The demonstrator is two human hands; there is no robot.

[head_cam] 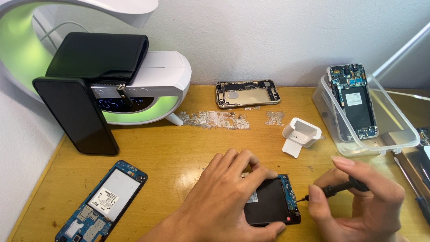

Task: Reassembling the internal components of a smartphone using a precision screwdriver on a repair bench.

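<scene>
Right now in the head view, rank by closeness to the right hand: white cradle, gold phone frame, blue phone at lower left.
From the right hand:
1. White cradle, just above it, mid-table.
2. Gold phone frame, by the back wall.
3. Blue phone, far across at the table's left front.
</scene>
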